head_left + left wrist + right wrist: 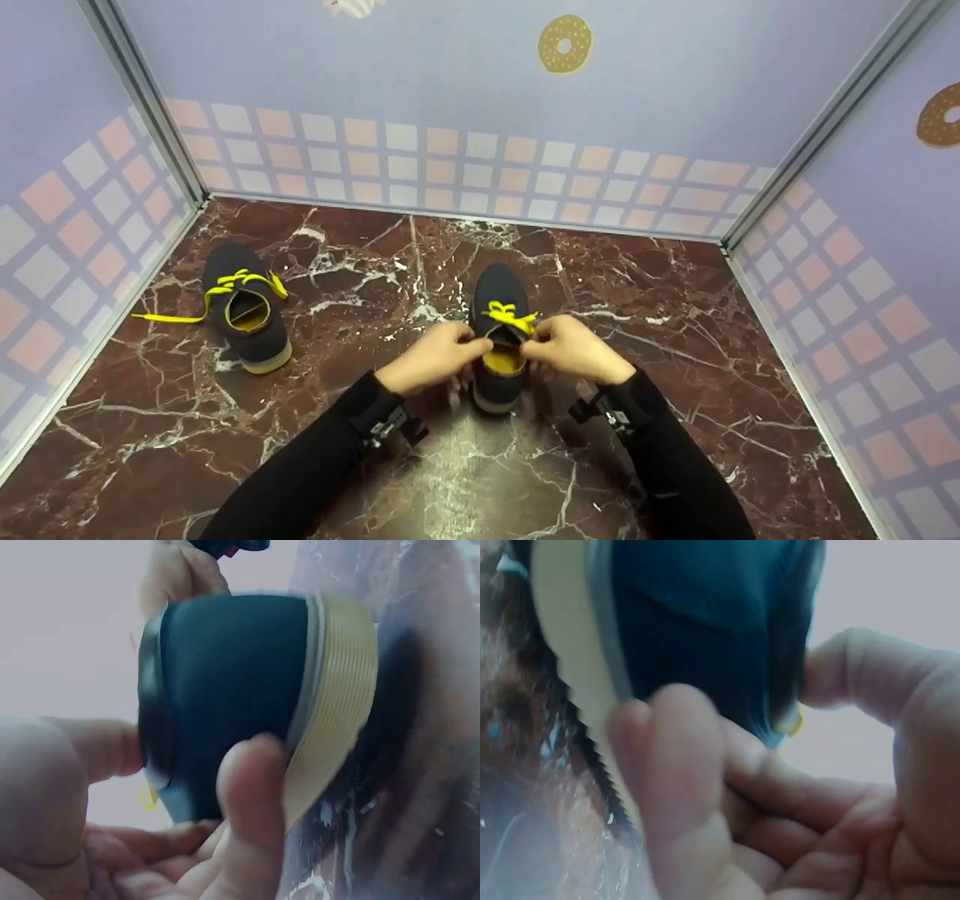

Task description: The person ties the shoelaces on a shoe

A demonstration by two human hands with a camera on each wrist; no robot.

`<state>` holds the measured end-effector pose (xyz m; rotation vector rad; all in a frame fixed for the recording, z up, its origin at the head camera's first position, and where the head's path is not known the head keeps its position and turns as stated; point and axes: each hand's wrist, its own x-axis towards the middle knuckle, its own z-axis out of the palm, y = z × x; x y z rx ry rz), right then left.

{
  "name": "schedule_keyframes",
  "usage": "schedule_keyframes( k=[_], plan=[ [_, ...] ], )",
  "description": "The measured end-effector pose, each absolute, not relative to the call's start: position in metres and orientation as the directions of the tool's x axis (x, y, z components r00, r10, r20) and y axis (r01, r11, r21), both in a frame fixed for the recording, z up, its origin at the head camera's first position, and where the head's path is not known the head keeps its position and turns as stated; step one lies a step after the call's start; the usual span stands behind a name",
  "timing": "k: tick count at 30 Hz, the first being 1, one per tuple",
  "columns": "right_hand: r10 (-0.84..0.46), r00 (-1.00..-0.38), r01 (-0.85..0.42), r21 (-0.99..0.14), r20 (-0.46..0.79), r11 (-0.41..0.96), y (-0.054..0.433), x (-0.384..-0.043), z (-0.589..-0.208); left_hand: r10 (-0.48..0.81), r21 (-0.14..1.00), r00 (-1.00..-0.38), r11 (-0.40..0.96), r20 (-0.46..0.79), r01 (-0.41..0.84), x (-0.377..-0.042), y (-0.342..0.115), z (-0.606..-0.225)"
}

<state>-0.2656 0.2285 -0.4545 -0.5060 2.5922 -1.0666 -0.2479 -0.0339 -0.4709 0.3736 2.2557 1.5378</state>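
Observation:
A dark sneaker [499, 285] with a yellow lace [504, 311] tied in a bow stands on the floor, toe pointing away from me. My left hand [436, 358] pinches the left side of its collar, thumb at the inner edge and fingers along the outside. Opposite it, my right hand [576, 349] grips the right side of the collar the same way. Between the thumbs the yellow insole [504, 361] shows. In the left wrist view the dark heel [232, 682] and ribbed cream sole [341, 682] are close up. The right wrist view shows the shoe's dark side [697, 645].
A matching sneaker [225, 270] stands at the left, its yellow lace [176, 318] loose, with one end trailing on the floor. The dark red marbled floor [645, 480] meets lilac wall panels [450, 75] at the back and both sides.

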Motion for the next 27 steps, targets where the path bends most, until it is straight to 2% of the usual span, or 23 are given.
schedule_keyframes(
  k=[6, 15, 22, 27],
  plan=[
    [-0.311, -0.946, -0.115, -0.795, -0.096, 0.595, 0.229, -0.286, -0.46, 0.275, 0.935, -0.957, 0.355, -0.088, 0.016, -0.271, -0.012, -0.471],
    [-0.16, -0.987, -0.078, -0.782, -0.028, 0.619, 0.234, -0.317, -0.464, 0.18, 0.936, -0.984, 0.348, -0.006, 0.057, -0.311, 0.013, -0.475],
    [-0.083, -0.996, -0.023, -0.822, -0.03, 0.57, 0.241, -0.338, -0.465, 0.192, 0.947, -0.98, 0.304, 0.044, 0.102, -0.336, 0.024, -0.475],
    [-0.047, -0.999, -0.051, -0.764, 0.026, 0.644, 0.25, -0.354, -0.468, 0.21, 0.96, -0.976, 0.255, 0.058, 0.112, -0.347, 0.033, -0.481]
  ],
)
